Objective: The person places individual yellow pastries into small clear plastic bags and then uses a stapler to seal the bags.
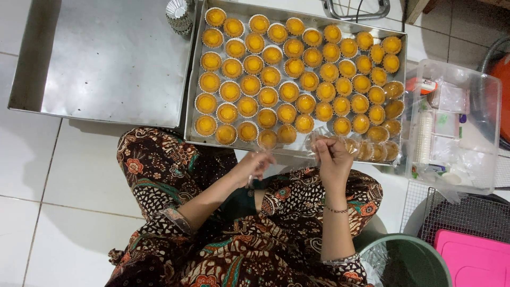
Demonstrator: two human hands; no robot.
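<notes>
Because the person sits on the white tiled floor [79, 175] with knees apart, the big silver metal baking tray [194, 79] full of little round yellow tarts in white paper cups [287, 90] lies right in front, easy to reach. An empty silver metal tray [106, 58] sits beside it on the left, and a clear plastic box of wrappers [454, 125] on the right. Both hands hover over the near edge of the full tray. They hold a thin clear plastic wrapper [297, 144] stretched between them. The left hand [254, 163] pinches one end with fingers nearly closed. The right hand [332, 159] pinches the other end, its grip tight too.
</notes>
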